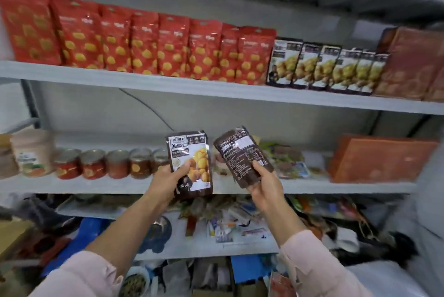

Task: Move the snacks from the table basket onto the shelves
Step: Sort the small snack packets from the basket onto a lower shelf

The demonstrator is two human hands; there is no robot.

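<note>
My left hand (169,180) grips a dark brown snack packet (192,152) showing its front, with yellow chestnuts printed on it. My right hand (265,186) grips a second dark packet (242,152), tilted left and showing its printed back. Both packets are held up in front of the middle shelf (336,187). On the upper shelf (144,84) a row of matching dark chestnut packets (326,68) stands upright between red packets (168,49) and brown bags (408,66). The table basket is not in view.
The middle shelf holds a pale tub (33,152) and several small red jars (93,164) at the left, loose packets behind my hands and an orange box (379,162) at the right. The lower shelf (216,248) is cluttered with mixed packets.
</note>
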